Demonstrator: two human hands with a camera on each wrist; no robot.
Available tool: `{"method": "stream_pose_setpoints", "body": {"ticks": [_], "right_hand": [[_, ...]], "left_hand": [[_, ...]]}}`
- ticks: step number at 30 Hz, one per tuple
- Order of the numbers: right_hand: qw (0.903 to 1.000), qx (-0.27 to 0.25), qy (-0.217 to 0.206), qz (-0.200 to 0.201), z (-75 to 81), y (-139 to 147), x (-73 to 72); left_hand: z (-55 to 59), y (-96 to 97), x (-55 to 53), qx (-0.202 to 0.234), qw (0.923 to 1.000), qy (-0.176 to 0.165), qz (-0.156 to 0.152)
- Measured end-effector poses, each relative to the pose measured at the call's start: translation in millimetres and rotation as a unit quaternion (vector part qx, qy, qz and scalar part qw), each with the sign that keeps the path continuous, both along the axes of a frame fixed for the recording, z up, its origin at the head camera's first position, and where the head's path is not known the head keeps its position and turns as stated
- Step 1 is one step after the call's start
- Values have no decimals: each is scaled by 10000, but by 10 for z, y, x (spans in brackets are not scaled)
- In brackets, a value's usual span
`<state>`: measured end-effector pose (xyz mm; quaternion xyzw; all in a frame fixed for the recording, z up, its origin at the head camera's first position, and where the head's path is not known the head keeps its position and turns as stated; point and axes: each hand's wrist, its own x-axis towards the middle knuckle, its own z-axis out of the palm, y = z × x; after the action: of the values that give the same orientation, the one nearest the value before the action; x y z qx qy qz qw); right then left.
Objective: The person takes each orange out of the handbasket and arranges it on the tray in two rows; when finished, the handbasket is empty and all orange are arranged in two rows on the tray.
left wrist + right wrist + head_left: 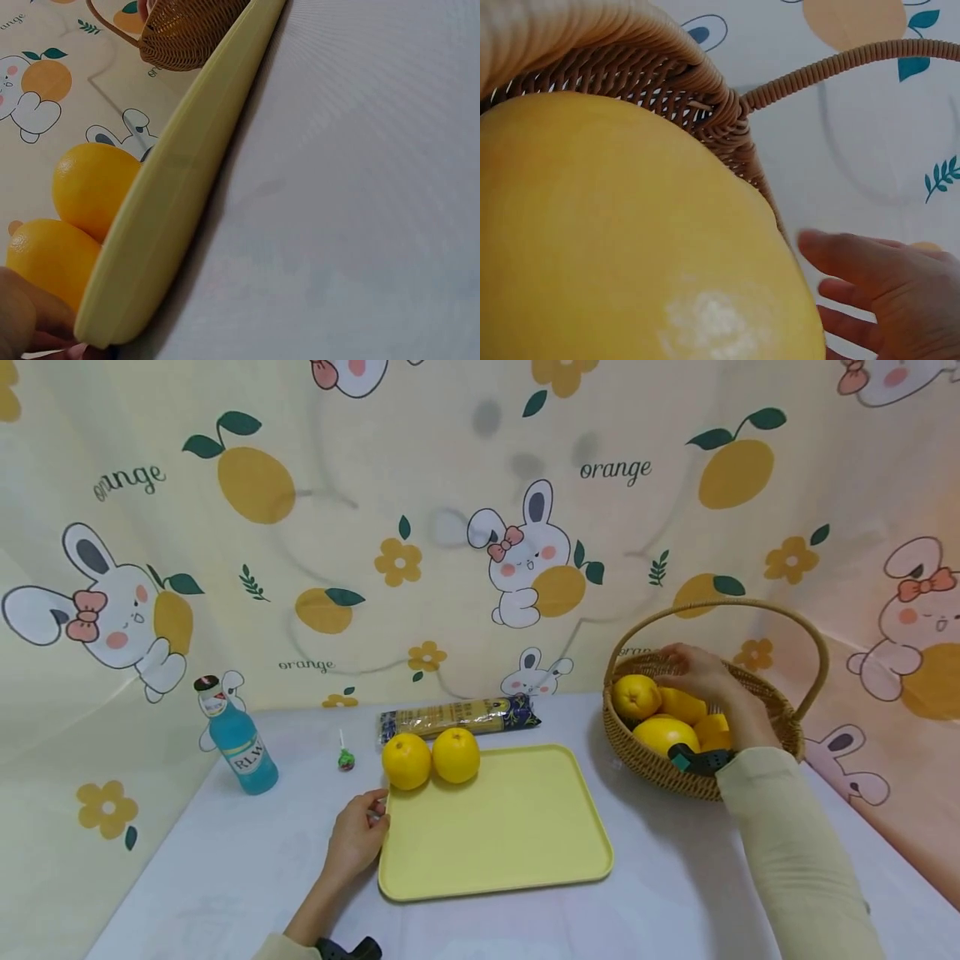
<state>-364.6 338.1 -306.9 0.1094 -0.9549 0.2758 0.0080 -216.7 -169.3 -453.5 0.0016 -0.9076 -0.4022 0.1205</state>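
A yellow tray point(495, 827) lies on the white table, with two round orange-yellow fruits point(456, 756) together at its back left corner. My left hand point(357, 837) holds the tray's left edge; in the left wrist view, fingers point(34, 311) curl around that end beside the fruits. My right hand point(701, 681) reaches into a wicker basket point(637, 760) that holds several yellow fruits point(664, 737). In the right wrist view a large yellow fruit point(630, 232) fills the left side. The right hand's thumb and fingers point(840, 255) are apart, with nothing visible between them.
A blue bottle point(243, 747) stands at the left, and a green-wrapped lollipop point(346, 759) lies between it and the tray. Behind the tray lies a long, shiny gold and dark blue package point(461, 717). The basket's tall handle point(817, 652) arches above it. A printed curtain point(420, 468) hangs behind the table.
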Motion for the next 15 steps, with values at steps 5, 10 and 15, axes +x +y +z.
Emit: {"method": "stream_pose_setpoints", "body": {"ticks": [5, 10, 15], "right_hand": [[9994, -21, -278, 191, -52, -19, 16], [9988, -88, -384, 307, -145, -17, 18], [9961, -273, -88, 839, -223, -36, 5]], "left_hand": [[-6, 2, 14, -12, 10000, -32, -6], [7, 5, 19, 7, 10000, -1, 24], [29, 0, 29, -8, 10000, 64, -19]]}}
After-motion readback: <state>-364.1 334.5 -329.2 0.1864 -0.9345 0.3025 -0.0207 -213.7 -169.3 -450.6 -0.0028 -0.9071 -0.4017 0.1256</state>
